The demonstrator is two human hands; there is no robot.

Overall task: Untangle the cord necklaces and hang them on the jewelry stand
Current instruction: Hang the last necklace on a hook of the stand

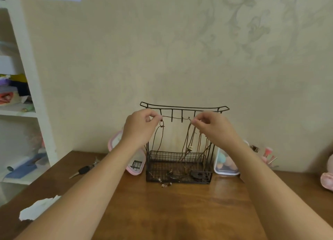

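In the head view we see a thin brown cord necklace (175,117) stretched almost level along the row of hooks under the top rail of the jewelry stand (183,107), near the centre of the frame. Our left hand (142,126) pinches one end between thumb and forefinger at the stand's ten o'clock. Our right hand (214,128) pinches the other end at two o'clock, so each grip is closed on that cord. More cords (189,140) hang slack inside the frame, some with small pale beads, and trail into the mesh basket (178,157) at the base.

The stand is black wire with an upswept top rail and straight hooks. It stands on a glossy brown wooden surface (180,212) against pale patterned wallpaper. A pink-rimmed container (115,140) leans at its nine o'clock, with a clear plastic box (225,167) of pastel sponges at three o'clock. A key (82,170) and torn white paper (39,207) lie towards eight o'clock.
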